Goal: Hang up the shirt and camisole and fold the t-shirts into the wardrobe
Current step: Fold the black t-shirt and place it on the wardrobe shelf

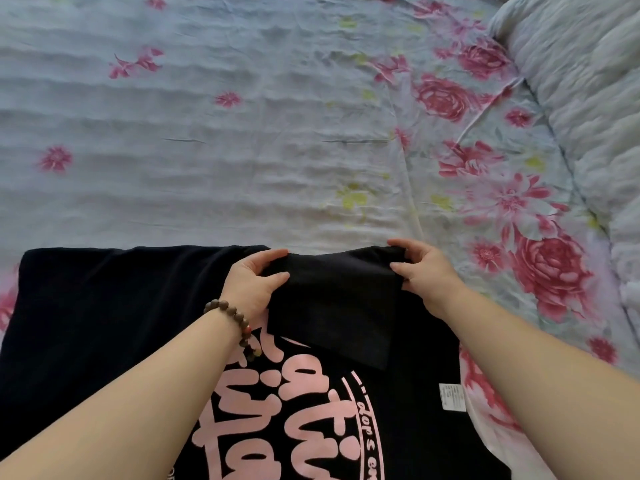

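A black t-shirt (104, 323) lies flat on a bed sheet (242, 116) with red and pink flowers. It covers the near part of the scene, from the left edge to a little past the middle. Its big pink print (294, 410) of round letters faces up, in the near middle.

Both hands hold one flap (332, 306) of the same black cloth at the far edge of the t-shirt. The flap is turned over toward the near side and lies over the top of the print. I cannot tell if this flap is a sleeve.

The left hand (254, 282) grips the left end of the flap, with the thumb below and the fingers curled over the far edge. The right hand (424, 271) pinches the right end of it in the same way. A bead bracelet (235, 318) of brown beads sits on the left wrist.

A white label (451, 396) shows on the t-shirt near its right edge, beside the right forearm. A pale quilt (571, 81) lies bunched along the far right side of the bed.
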Motion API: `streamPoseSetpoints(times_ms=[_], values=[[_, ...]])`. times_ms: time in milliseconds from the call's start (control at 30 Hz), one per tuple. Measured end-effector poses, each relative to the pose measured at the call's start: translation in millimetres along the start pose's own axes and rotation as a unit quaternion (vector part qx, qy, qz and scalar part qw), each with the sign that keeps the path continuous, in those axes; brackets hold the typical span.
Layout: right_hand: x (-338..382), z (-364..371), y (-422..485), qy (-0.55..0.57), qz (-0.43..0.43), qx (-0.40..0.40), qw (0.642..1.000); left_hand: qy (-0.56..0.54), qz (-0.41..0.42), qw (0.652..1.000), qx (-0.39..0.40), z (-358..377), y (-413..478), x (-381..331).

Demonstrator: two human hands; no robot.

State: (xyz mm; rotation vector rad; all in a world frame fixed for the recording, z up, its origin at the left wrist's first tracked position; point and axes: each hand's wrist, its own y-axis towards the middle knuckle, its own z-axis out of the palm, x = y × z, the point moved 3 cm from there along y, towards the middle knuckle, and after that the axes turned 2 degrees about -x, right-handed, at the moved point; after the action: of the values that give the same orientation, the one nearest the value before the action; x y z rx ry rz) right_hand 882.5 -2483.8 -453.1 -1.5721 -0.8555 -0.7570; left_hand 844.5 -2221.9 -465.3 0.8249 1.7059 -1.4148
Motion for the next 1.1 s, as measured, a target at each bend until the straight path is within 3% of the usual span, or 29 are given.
streamPoseSetpoints(times_ms=[100,367,567,667,800,933,1033,1100], values=[[-3.7,-5.0,8.5,0.019,0.013,-0.006,1.0,0.015,0.013,1.0,-0.008,-1.1,4.7,-0.5],[0.6,-7.0,7.0,0.046,0.001,0.057,0.997,0.012,0.046,0.997,0.064,-5.8,7.0,-1.4],[-2.7,-4.9,0.3,0.063,-0.021,0.003,0.998,-0.018,0.036,0.998,0.04,-4.2,-0.4,1.2],[-11.7,-3.2,-23.2,-0.014,-0.06,0.008,0.998,0.004,0.035,0.998,0.056,-8.1,-15.6,5.1],[-28.3,0.9,-42.5,-0.134,-0.08,0.086,0.984,0.178,0.068,0.977,0.097,-12.8,-17.6,6.0],[-32.8,-7.0,-38.8,-0.236,-0.089,0.071,0.965,0.231,0.092,0.962,0.112,-12.5,-16.1,2.8],[-33.0,-2.5,-44.2,-0.323,-0.108,0.079,0.937,0.302,0.129,0.942,0.066,-11.1,-22.6,-0.6],[-29.7,0.2,-50.4,-0.398,-0.125,0.028,0.908,0.417,0.173,0.892,-0.03,-11.1,-28.3,-2.5]])
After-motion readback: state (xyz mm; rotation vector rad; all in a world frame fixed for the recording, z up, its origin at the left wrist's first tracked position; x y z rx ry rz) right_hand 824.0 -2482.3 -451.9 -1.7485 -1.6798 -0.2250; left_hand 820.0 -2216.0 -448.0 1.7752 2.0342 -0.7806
